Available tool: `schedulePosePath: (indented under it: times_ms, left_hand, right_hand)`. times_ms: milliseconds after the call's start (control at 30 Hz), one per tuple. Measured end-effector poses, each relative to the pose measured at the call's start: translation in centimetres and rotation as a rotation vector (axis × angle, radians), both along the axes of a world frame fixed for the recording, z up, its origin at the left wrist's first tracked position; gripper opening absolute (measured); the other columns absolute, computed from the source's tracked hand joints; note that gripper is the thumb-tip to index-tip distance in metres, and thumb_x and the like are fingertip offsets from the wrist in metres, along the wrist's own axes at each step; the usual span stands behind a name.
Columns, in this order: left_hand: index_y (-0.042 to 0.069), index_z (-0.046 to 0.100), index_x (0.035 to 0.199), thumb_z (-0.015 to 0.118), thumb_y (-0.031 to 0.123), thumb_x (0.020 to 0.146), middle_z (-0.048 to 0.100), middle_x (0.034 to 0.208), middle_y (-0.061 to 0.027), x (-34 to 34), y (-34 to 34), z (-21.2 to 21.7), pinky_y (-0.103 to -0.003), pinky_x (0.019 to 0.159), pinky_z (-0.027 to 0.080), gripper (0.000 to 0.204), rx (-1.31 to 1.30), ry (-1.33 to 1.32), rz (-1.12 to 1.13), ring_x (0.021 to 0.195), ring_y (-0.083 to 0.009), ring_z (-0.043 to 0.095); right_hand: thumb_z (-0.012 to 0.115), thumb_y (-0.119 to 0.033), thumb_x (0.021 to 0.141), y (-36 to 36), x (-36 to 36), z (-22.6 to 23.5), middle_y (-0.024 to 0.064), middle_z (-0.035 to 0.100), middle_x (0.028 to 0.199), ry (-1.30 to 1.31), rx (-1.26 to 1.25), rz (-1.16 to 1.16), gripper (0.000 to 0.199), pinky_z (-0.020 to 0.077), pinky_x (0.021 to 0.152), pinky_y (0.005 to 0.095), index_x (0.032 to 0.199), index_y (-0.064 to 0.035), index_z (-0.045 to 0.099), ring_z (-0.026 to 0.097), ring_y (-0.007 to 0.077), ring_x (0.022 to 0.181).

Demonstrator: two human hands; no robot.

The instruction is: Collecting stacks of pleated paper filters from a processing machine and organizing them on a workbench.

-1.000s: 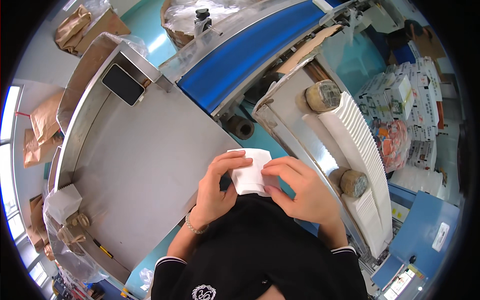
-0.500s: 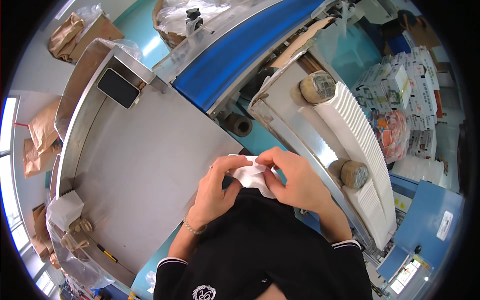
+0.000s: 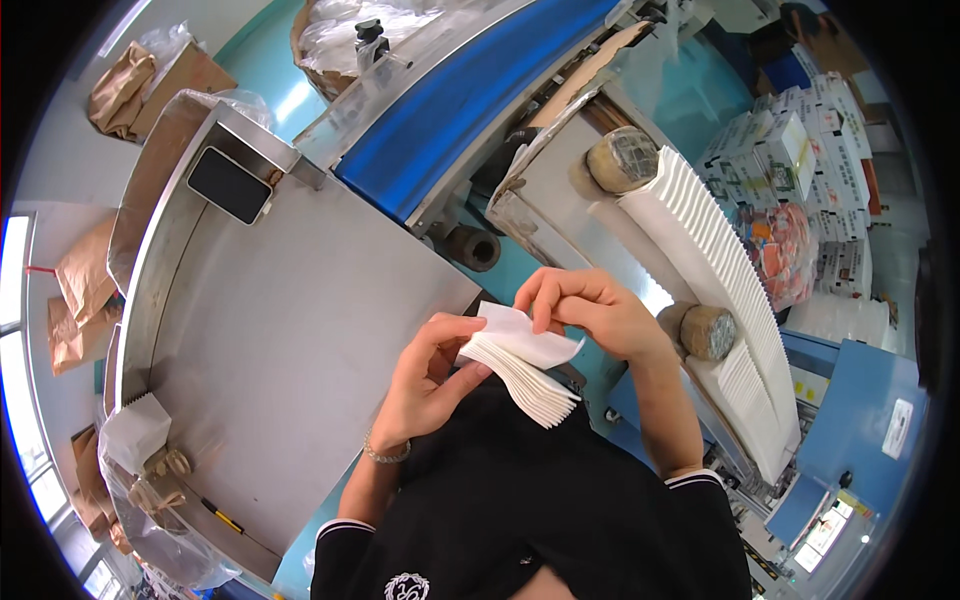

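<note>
A thin stack of white paper pieces (image 3: 515,380) is pinched at its left end by my left hand (image 3: 432,385), thumb below and fingers above. Its lower edges fan out in layers, hanging in front of my black shirt. The top white sheet (image 3: 528,337) is lifted away from the others, with my right hand (image 3: 585,310) closed on its upper right edge between thumb and fingers. Whether these pieces are flat sheets or flattened bags I cannot tell.
A grey metal table (image 3: 290,300) lies to the left, with a phone (image 3: 230,185) at its far corner. Ahead runs a blue conveyor belt (image 3: 470,110). On the right, a long row of white paper pieces (image 3: 715,250) stands beside round tape-wrapped weights (image 3: 708,332).
The stack has fanned open, and its top sheet has separated. My right hand has risen slightly to the right with the sheet's edge, while my left hand keeps its grip.
</note>
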State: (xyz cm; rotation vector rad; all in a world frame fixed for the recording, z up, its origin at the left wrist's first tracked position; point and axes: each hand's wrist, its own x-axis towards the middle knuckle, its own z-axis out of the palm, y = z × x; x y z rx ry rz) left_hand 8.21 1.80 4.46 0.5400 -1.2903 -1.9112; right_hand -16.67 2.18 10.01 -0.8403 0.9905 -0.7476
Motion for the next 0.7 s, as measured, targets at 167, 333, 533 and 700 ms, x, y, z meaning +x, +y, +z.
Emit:
schedulePosePath:
  times_ms: [167,333,533,700]
  left_hand:
    - [0.001,0.043,0.131,0.058,-0.009,0.09,0.053,0.121,-0.0094,0.1,0.3,-0.1,-0.032,0.096,0.047,0.045,0.14,-0.005,0.037,0.113,-0.0189,0.055]
    - [0.002,0.042,0.132,0.061,-0.004,0.091,0.052,0.125,-0.0104,0.2,0.4,-0.6,-0.031,0.093,0.049,0.046,0.155,0.007,0.019,0.113,-0.0161,0.054]
    - [0.002,0.041,0.133,0.059,-0.004,0.092,0.052,0.125,-0.0098,0.0,0.7,-0.3,-0.03,0.09,0.049,0.046,0.249,0.057,-0.006,0.11,-0.0147,0.054]
    - [0.002,0.035,0.136,0.063,0.003,0.091,0.055,0.123,-0.0104,0.3,0.7,-1.1,-0.033,0.089,0.053,0.053,0.259,0.014,-0.012,0.109,-0.0186,0.06]
  right_hand:
    - [0.062,-0.009,0.083,0.9,-0.3,2.1,0.0104,0.059,0.113,-0.022,-0.021,0.055,0.016,0.0431,0.078,0.0256,0.098,-0.0023,0.065,0.056,0.0138,0.091]
    - [0.064,-0.012,0.089,2.1,0.7,2.3,0.0046,0.061,0.099,0.289,-0.216,-0.022,0.016,0.0441,0.072,0.0231,0.1,-0.0019,0.063,0.057,0.0093,0.084]
    - [0.059,-0.014,0.095,2.6,1.1,2.3,-0.0012,0.061,0.082,0.227,-0.021,-0.18,0.015,0.0434,0.062,0.0196,0.099,0.0002,0.063,0.054,0.0041,0.071]
    - [0.057,-0.015,0.096,2.8,1.1,2.1,0.0003,0.061,0.081,0.191,-0.003,-0.193,0.017,0.0441,0.061,0.0205,0.099,0.0013,0.063,0.054,0.0048,0.069]
